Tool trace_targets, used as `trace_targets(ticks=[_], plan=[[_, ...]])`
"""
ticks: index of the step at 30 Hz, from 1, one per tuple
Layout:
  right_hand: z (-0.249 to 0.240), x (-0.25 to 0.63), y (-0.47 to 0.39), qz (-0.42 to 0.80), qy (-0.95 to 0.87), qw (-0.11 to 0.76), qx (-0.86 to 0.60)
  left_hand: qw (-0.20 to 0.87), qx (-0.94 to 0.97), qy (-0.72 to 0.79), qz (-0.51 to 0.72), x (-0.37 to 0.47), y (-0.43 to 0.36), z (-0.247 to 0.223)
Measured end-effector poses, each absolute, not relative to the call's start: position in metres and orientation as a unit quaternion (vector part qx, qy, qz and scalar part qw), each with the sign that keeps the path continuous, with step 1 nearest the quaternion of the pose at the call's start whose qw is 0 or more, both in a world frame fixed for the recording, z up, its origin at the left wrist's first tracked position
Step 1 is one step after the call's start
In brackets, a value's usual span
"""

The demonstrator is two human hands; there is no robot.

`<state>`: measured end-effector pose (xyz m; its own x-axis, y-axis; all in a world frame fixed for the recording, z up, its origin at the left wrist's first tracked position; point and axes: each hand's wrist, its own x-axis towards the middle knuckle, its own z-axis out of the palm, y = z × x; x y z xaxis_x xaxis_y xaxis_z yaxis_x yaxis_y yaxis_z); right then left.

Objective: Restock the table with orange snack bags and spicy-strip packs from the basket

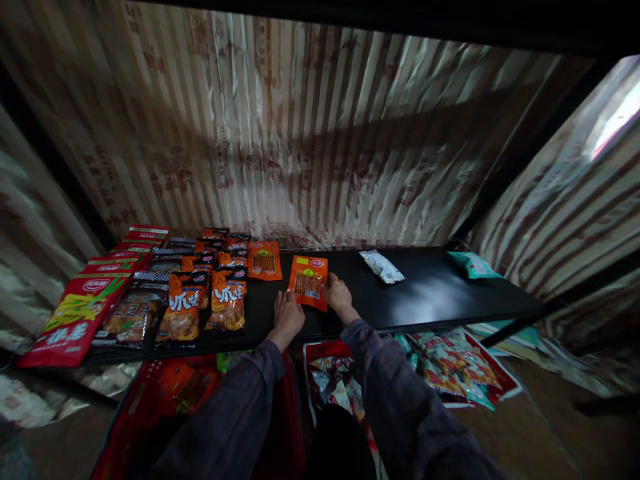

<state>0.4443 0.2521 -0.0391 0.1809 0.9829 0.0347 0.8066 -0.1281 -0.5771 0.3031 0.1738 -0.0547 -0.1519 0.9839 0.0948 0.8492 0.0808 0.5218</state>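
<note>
An orange snack packet (309, 281) lies on the black shelf (425, 293), between my two hands. My left hand (289, 315) touches its lower left corner, fingers fairly close together. At its right edge is my right hand (340, 295), with the fingers bent around that side. Another orange packet (265, 261) lies a little to the left, beside several orange-and-black snack bags (226, 300). Farther left are dark clear-fronted bags (131, 313) and overlapping red-and-green bags (83, 313).
A white packet (382, 267) and a teal packet (474, 265) lie on the shelf's right part. Below stand a red crate (145, 393) and boxes of packets (455, 363). Striped sheeting (320, 133) hangs behind; dark metal posts (55, 153) frame the sides.
</note>
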Motion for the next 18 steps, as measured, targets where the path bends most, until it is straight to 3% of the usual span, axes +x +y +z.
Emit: trace_targets(ticks=[11,18], plan=[[-0.063,0.446,0.258,0.354,-0.495,0.424,-0.671,0.275,0.55,0.706,0.351,0.298,0.171,-0.049],[-0.054,0.449,0.228,0.515,-0.376,0.536,-0.554,0.373,0.448,0.681,0.443,0.301,0.166,-0.042]])
